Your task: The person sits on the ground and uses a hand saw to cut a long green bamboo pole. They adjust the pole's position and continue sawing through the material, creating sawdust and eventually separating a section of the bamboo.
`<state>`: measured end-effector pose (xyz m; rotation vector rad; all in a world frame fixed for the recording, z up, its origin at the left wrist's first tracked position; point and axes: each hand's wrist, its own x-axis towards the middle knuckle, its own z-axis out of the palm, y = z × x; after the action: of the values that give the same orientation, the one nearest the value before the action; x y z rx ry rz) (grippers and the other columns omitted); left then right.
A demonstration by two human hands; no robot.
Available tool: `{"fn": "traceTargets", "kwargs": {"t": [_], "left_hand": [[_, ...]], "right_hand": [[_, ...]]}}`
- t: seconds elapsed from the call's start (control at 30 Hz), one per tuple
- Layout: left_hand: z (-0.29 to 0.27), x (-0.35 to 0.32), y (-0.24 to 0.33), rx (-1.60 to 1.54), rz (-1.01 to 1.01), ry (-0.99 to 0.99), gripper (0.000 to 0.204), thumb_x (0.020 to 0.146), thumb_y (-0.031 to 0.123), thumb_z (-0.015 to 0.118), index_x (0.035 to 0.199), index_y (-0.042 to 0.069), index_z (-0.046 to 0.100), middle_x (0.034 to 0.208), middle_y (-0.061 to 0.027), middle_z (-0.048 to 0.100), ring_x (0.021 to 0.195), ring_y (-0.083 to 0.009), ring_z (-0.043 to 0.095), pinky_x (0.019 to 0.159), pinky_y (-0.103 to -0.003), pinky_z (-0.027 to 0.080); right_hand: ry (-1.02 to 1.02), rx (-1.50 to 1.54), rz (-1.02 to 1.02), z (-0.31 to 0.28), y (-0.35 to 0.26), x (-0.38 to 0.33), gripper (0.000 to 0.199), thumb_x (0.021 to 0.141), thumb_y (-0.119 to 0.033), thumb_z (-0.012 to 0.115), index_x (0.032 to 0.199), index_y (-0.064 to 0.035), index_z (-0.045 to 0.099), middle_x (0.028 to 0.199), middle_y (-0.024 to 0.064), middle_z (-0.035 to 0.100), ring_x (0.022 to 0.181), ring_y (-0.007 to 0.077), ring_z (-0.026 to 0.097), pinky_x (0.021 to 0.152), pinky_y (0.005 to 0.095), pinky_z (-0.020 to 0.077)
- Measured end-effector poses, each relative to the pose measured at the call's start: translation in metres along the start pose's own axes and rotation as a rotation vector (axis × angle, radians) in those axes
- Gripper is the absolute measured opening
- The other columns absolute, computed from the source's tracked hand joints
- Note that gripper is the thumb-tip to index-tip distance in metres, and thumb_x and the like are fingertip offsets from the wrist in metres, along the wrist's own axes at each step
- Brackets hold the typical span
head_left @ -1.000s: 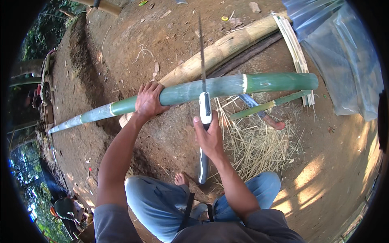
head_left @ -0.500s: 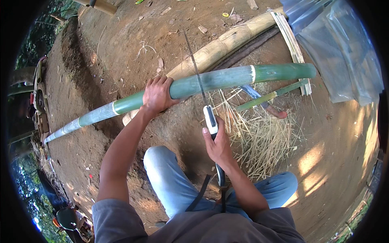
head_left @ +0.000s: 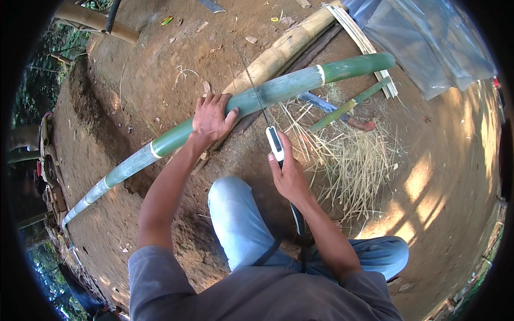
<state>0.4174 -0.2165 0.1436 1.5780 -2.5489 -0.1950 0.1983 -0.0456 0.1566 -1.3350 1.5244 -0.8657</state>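
Note:
A long green bamboo pole (head_left: pixel 289 88) lies slantwise in front of me, its thick end to the right and its thin end far to the left. My left hand (head_left: pixel 212 119) grips it from above near the middle, fingers over the far side. In my right hand (head_left: pixel 292 176) is a hand saw (head_left: pixel 275 143) with a white and black handle. Its thin dark blade crosses the pole a little right of my left hand, pointing away from me. How deep the blade sits in the bamboo is unclear.
Under the green pole lies a thick tan bamboo pole (head_left: pixel 289 51). To the right are a short green bamboo piece (head_left: pixel 334 115), a knife with a wooden handle (head_left: pixel 361 124) and a heap of shavings (head_left: pixel 358 176). Pale split strips (head_left: pixel 356 29) lie beside a clear plastic sheet (head_left: pixel 428 43).
The view has shifted and turned, so the pole slants more steeply, its right end farther up. My left hand stays on the pole and the saw still crosses it.

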Motion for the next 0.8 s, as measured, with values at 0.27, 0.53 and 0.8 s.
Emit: {"fn": "traceTargets", "kwargs": {"t": [0.27, 0.53, 0.8], "left_hand": [[0.011, 0.032, 0.045, -0.066, -0.242, 0.036, 0.044, 0.099, 0.039, 0.044, 0.094, 0.002, 0.067, 0.080, -0.0229, 0.072, 0.078, -0.0413, 0.072, 0.084, -0.053, 0.054], [0.006, 0.033, 0.050, 0.003, -0.279, -0.068, 0.040, 0.100, 0.041, 0.048, 0.114, 0.010, 0.068, 0.089, -0.0244, 0.072, 0.085, -0.0444, 0.071, 0.081, -0.055, 0.056], [0.004, 0.038, 0.055, 0.063, -0.383, -0.126, 0.043, 0.101, 0.045, 0.044, 0.116, 0.014, 0.070, 0.092, -0.0241, 0.072, 0.091, -0.0447, 0.071, 0.083, -0.055, 0.055]], "right_hand": [[0.034, -0.051, -0.019, 0.008, 0.003, -0.001, 0.059, 0.105, -0.023, 0.052, 0.157, -0.0153, 0.025, 0.115, 0.0331, 0.066, 0.100, 0.0529, 0.065, 0.082, 0.0580, 0.0519], [0.095, -0.137, -0.048, 0.015, 0.005, -0.003, 0.065, 0.101, -0.021, 0.058, 0.158, -0.0217, 0.026, 0.097, 0.0263, 0.071, 0.084, 0.0478, 0.070, 0.068, 0.0545, 0.0538], [0.079, -0.072, -0.075, 0.006, 0.000, -0.007, 0.065, 0.100, -0.018, 0.061, 0.157, -0.0202, 0.029, 0.093, 0.0274, 0.070, 0.082, 0.0484, 0.069, 0.069, 0.0543, 0.0529]]}}
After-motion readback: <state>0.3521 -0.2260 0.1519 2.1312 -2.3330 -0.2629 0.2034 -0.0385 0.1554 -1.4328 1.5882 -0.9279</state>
